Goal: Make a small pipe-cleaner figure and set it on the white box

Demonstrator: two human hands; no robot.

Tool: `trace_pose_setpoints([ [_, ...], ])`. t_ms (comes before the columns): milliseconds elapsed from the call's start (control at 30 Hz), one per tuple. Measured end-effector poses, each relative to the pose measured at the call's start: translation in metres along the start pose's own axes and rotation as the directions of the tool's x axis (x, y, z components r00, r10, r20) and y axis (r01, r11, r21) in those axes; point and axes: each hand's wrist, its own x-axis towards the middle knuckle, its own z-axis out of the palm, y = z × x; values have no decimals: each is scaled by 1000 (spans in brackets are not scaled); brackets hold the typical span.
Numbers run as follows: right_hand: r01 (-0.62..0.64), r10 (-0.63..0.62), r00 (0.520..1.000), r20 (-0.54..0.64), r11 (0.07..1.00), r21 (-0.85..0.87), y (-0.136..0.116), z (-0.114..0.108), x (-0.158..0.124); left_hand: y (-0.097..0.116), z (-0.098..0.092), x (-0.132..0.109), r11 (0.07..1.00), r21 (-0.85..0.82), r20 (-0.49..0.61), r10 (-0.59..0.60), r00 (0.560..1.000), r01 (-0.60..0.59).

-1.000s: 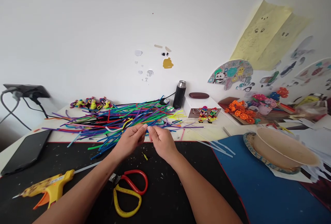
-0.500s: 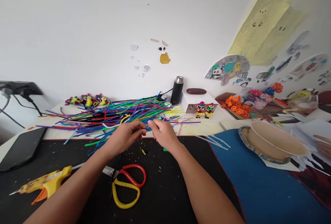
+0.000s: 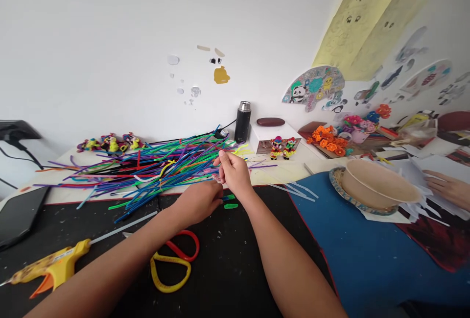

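My left hand (image 3: pixel 200 202) rests low on the black mat (image 3: pixel 220 269), fingers curled in a pinch near some small green pieces (image 3: pixel 230 205). My right hand (image 3: pixel 232 171) is raised at the near edge of a large pile of coloured pipe cleaners (image 3: pixel 154 166), fingers pinched together on a small pinkish piece. What my left fingers hold, if anything, is hidden.
Red and yellow scissors (image 3: pixel 175 264) lie by my left forearm, a yellow glue gun (image 3: pixel 51 269) at the left. A black flask (image 3: pixel 242 122), white box (image 3: pixel 273 139) with small figures, a shallow bowl (image 3: pixel 378 188) on a blue mat, and another person's hand (image 3: pixel 448 188) are at the right.
My right hand lifted toward the pipe cleaner pile while my left dropped to the mat and moved right. The view shifted right; another person's hand came into view.
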Motion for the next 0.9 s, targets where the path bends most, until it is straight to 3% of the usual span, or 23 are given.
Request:
trace_pose_setpoints([
  [233, -12, 12, 1000, 9, 1000, -7, -3, 0, 0, 12, 9, 11, 997, 71, 11, 41, 999, -41],
  [467, 10, -9, 1000, -7, 1000, 22, -6, -2, 0, 5, 4, 6, 999, -40, -60, -11, 998, 8],
  [667, -26, 27, 999, -22, 997, 74, -5, -1, 2, 4, 15, 5, 999, -19, -3, 40, 999, -40],
  [900, -17, 17, 1000, -1, 1000, 17, -3, 0, 1, 6, 24, 8, 999, -11, 15, 41, 999, -41],
])
